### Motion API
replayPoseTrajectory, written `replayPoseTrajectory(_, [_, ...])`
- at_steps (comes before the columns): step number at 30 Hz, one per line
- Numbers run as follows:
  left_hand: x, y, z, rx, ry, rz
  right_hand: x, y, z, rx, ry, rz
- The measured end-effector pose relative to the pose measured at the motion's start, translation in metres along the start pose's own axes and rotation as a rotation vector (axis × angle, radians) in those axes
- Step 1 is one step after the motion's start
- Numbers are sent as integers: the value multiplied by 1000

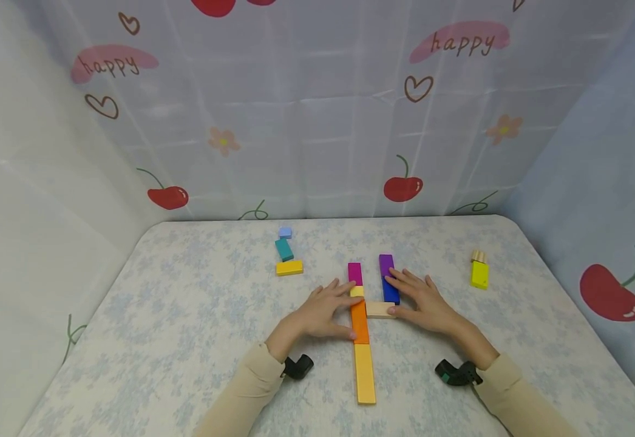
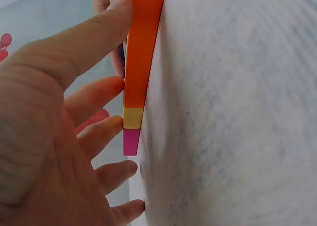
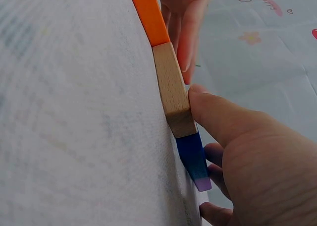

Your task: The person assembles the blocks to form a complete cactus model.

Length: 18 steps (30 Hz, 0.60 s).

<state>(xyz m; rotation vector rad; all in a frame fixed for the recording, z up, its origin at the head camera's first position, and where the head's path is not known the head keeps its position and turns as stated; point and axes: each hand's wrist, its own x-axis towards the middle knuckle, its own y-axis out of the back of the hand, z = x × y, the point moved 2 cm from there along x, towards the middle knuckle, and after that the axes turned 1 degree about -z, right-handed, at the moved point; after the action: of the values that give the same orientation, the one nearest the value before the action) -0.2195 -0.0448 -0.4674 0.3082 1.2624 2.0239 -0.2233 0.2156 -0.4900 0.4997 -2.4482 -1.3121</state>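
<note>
A line of flat blocks lies on the table: a magenta block (image 1: 354, 274), a small pale yellow one (image 1: 356, 291), an orange block (image 1: 360, 328) and a long yellow-orange block (image 1: 365, 374). My left hand (image 1: 322, 312) spreads over its left side, thumb and fingertips touching the orange and pale yellow blocks. From the orange block a plain wooden block (image 3: 172, 82) extends right. A blue block (image 1: 391, 294) and a purple block (image 1: 385, 264) run away from its far side. With relaxed fingers, my right hand (image 1: 425, 303) rests its thumb on the wooden block and fingertips on the blue and purple ones.
To the far left lie a light blue cube (image 1: 285, 232), a teal block (image 1: 283, 249) and a yellow block (image 1: 289, 267). A bright yellow block (image 1: 479, 275) sits at the right beside several small pale pieces (image 1: 478, 256). A printed curtain (image 1: 306, 121) hangs behind the table.
</note>
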Motion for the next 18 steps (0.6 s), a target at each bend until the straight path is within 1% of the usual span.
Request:
replayPoseTrajectory(4, [0, 0, 0, 11, 6, 0, 0, 0, 0, -4, 5, 4])
replayPoseTrajectory(10, [-1, 0, 1, 11, 11, 0, 1, -1, 0, 4, -23, -18])
replayPoseTrajectory(13, [0, -1, 1, 5, 11, 2, 1, 0, -1, 21, -19, -19])
replayPoseTrajectory(16, [0, -1, 0, 2, 8, 6, 1, 7, 0, 47, -5, 12])
replayPoseTrajectory(18, [0, -1, -1, -2, 5, 8, 0, 15, 2, 71, 17, 58])
